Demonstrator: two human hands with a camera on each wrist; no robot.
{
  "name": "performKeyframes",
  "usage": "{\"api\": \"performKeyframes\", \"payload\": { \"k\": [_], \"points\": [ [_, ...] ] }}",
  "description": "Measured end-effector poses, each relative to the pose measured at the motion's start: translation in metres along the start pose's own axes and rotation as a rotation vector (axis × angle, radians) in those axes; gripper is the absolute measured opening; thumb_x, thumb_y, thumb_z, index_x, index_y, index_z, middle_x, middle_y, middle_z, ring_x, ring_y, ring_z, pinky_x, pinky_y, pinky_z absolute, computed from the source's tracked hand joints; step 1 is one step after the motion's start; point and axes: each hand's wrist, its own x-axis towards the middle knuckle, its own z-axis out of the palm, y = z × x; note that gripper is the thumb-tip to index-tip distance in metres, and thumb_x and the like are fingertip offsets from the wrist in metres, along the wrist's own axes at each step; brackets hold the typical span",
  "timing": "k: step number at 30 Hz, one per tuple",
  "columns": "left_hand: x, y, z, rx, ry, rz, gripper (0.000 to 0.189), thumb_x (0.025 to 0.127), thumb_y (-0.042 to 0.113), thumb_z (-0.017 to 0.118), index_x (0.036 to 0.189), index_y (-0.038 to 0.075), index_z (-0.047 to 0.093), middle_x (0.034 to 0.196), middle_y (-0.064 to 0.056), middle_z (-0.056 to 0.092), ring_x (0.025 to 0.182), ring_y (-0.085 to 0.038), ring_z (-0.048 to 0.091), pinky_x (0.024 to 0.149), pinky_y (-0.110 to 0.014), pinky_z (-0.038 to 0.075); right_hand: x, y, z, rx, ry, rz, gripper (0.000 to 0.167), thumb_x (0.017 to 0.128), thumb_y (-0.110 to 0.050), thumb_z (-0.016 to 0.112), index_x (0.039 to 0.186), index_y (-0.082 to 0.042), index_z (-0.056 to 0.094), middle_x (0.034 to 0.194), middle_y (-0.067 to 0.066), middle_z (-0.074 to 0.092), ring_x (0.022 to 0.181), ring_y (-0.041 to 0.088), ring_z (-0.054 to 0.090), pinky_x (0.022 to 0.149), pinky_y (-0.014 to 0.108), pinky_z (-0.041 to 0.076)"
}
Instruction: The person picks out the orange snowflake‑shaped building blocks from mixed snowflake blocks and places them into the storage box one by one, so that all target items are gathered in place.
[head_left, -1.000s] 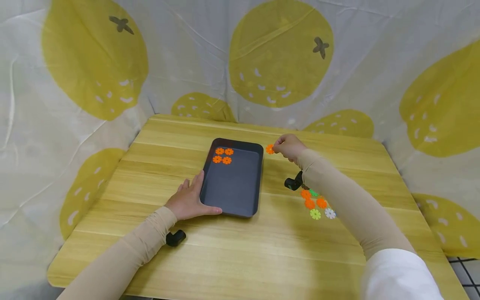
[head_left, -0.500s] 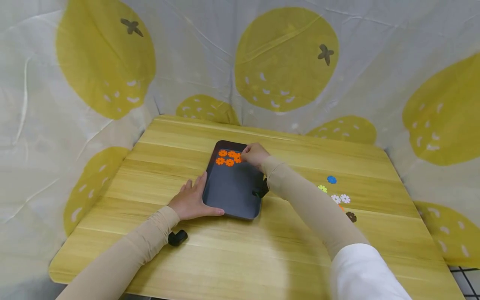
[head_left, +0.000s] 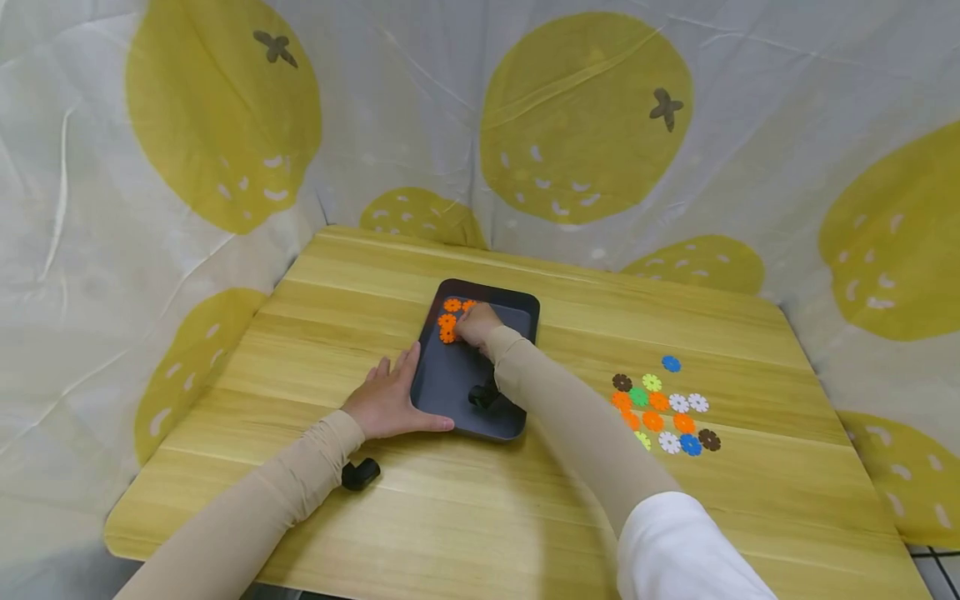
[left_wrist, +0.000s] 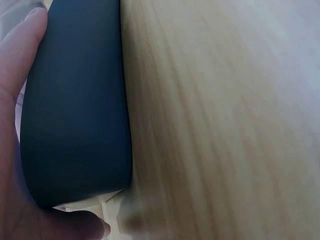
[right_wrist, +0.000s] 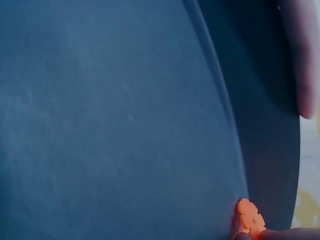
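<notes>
A dark grey rectangular tray [head_left: 450, 392] lies on the wooden table. My left hand [head_left: 386, 404] spreads around its near left corner, fingers straight along the left side and thumb along the near edge. In the left wrist view the outer wall [left_wrist: 77, 110] of the tray fills the space between thumb and fingers. My right hand [head_left: 478, 325] reaches into the tray's far left part, pinching an orange flower-shaped disc [right_wrist: 251, 218] at the inner side wall. Further orange discs [head_left: 452, 305] lie beside it in rows, partly hidden by the hand.
Right of the tray lies a loose group of flower-shaped discs: orange [head_left: 653, 421], white [head_left: 670, 442], blue [head_left: 671, 363], brown [head_left: 709, 440], green [head_left: 638, 396] and yellow-green. A lemon-print cloth [head_left: 585, 117] stands behind the table. Black wrist cameras [head_left: 362, 474] sit at both wrists.
The right hand has carried an orange disc leftward from beside the tray into it, then moved left and nearer along the orange discs. The left hand keeps its place at the tray's corner.
</notes>
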Motion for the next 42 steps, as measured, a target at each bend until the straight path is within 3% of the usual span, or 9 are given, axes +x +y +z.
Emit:
{"api": "performKeyframes", "payload": {
  "k": [8,16,22,24,30,32,39,42],
  "points": [
    [0.003,0.004,-0.001,0.014,-0.006,0.002,0.147,0.061,0.09,0.069,0.165,0.01,0.003,0.165,-0.023,0.028,0.152,-0.054,0.018,0.12,-0.066,0.025,-0.001,0.002,0.001,0.022,0.006,-0.005,0.049,0.094,-0.003,0.063,0.053,-0.017,0.039,0.053,-0.004,0.029,0.05,0.015,0.03,0.053,0.029,0.029],
    [0.003,0.007,0.001,0.006,-0.015,0.007,0.146,0.062,0.088,0.07,0.165,0.009,0.002,0.165,-0.024,0.029,0.152,-0.055,0.018,0.12,-0.066,0.025,-0.003,0.005,-0.002,0.018,-0.014,-0.02,0.048,0.097,-0.006,0.063,0.055,-0.016,0.044,0.058,0.0,0.046,0.057,0.016,0.037,0.058,0.029,0.033],
    [0.003,0.008,0.001,-0.002,-0.03,0.001,0.146,0.063,0.088,0.07,0.165,0.01,0.0,0.166,-0.023,0.025,0.153,-0.055,0.014,0.121,-0.066,0.022,-0.008,0.003,-0.009,0.015,-0.025,-0.021,0.044,0.096,-0.008,0.065,0.059,-0.016,0.043,0.058,-0.003,0.034,0.053,0.015,0.033,0.054,0.03,0.031],
    [0.003,0.008,0.001,-0.007,-0.034,-0.003,0.146,0.063,0.088,0.07,0.165,0.011,-0.001,0.167,-0.023,0.024,0.153,-0.055,0.013,0.122,-0.066,0.021,-0.013,0.001,-0.016,0.018,-0.033,-0.029,0.038,0.096,-0.011,0.067,0.063,-0.015,0.047,0.064,-0.002,0.042,0.052,0.014,0.03,0.052,0.03,0.029],
    [0.003,0.007,0.002,-0.018,-0.047,-0.025,0.146,0.063,0.089,0.069,0.165,0.011,-0.003,0.168,-0.022,0.022,0.154,-0.055,0.011,0.12,-0.068,0.023,-0.032,0.01,-0.052,-0.018,-0.046,-0.059,0.021,0.099,-0.025,0.066,0.083,-0.013,0.059,0.098,0.004,0.062,0.054,0.013,0.03,0.052,0.03,0.03],
    [0.004,0.006,0.002,-0.014,-0.048,-0.035,0.147,0.062,0.09,0.068,0.165,0.012,-0.004,0.168,-0.022,0.022,0.154,-0.054,0.011,0.119,-0.068,0.025,-0.038,0.019,-0.069,-0.034,-0.04,-0.065,0.018,0.1,-0.027,0.065,0.09,-0.012,0.062,0.1,0.003,0.061,0.053,0.012,0.03,0.052,0.03,0.031],
    [0.004,0.005,0.001,0.002,-0.042,-0.039,0.149,0.061,0.092,0.067,0.164,0.012,-0.005,0.168,-0.023,0.021,0.153,-0.055,0.012,0.118,-0.07,0.025,-0.064,0.064,-0.13,-0.03,-0.027,-0.017,0.025,0.102,-0.031,0.061,0.111,-0.007,0.061,0.079,-0.001,0.047,0.048,0.01,0.022,0.049,0.028,0.026],
    [0.003,0.005,0.0,-0.002,-0.044,-0.045,0.15,0.061,0.092,0.068,0.164,0.013,-0.006,0.168,-0.023,0.02,0.154,-0.055,0.011,0.117,-0.07,0.026,-0.078,0.085,-0.154,-0.05,-0.023,0.011,0.034,0.103,-0.033,0.059,0.12,-0.003,0.059,0.089,0.002,0.053,0.048,0.01,0.023,0.05,0.029,0.028]
  ]
}}
